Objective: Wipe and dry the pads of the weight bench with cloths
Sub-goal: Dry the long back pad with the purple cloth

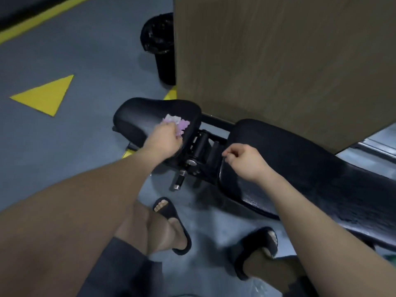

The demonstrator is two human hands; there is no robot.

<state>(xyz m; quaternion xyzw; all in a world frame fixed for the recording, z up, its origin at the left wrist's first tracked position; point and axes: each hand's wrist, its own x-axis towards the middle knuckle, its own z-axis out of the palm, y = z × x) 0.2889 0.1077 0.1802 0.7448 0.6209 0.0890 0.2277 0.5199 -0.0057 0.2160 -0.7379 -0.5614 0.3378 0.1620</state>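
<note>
Your left hand (166,139) grips a crumpled lilac-white cloth (176,123) on the black seat pad (145,116). Your right hand (246,161) has curled fingers; what they hold I cannot tell.

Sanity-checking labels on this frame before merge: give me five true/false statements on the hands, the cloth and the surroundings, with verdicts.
1. The left hand holds the cloth on the small seat pad. True.
2. The cloth is green. False: it is lilac-pink and white.
3. The right hand wipes with a second cloth. False: its fingers are curled at the end of the long pad, and no cloth shows in it.
4. A black bin stands beyond the seat pad, beside the brown panel. True.
5. The person is barefoot. False: both feet wear black slides.
</note>
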